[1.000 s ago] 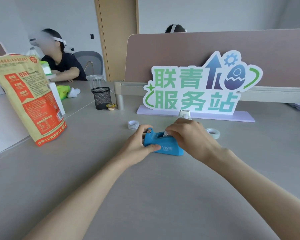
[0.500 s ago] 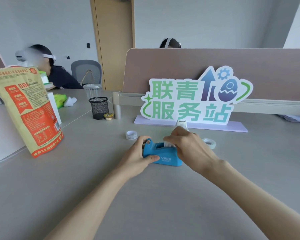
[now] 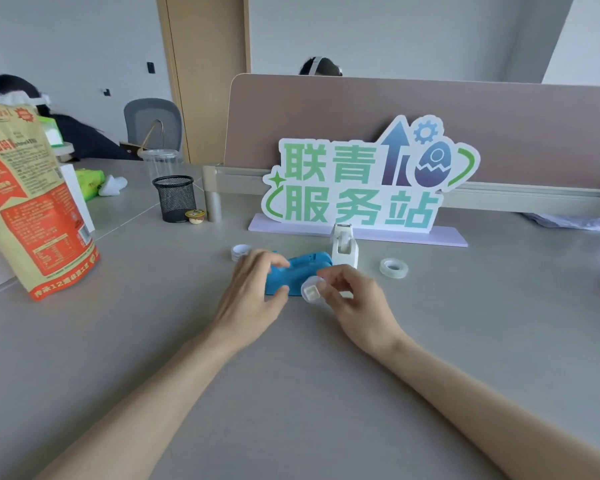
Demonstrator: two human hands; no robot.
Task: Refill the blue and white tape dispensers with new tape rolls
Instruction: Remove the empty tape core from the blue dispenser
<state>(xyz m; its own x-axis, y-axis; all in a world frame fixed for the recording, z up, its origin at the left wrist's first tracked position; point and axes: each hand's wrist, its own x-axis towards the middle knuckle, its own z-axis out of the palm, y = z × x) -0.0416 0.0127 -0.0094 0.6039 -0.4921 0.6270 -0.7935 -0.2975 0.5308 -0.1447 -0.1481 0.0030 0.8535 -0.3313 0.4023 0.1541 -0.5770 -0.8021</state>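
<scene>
Left hand (image 3: 248, 292) grips blue dispenser (image 3: 297, 276) on table (image 3: 326, 393). Right hand (image 3: 352, 299) pinches small white core (image 3: 311, 289) beside it. Core: light, rigid, likely slippery; hold by rim.

My blue tape dispenser (image 3: 300, 271) lies low near the middle of the tabletop. The white tape dispenser (image 3: 343, 244) stands upright just behind it. One clear tape roll (image 3: 393, 267) lies flat to the right, another (image 3: 240, 251) to the left. A small white spool (image 3: 311, 289) sits in front.
</scene>
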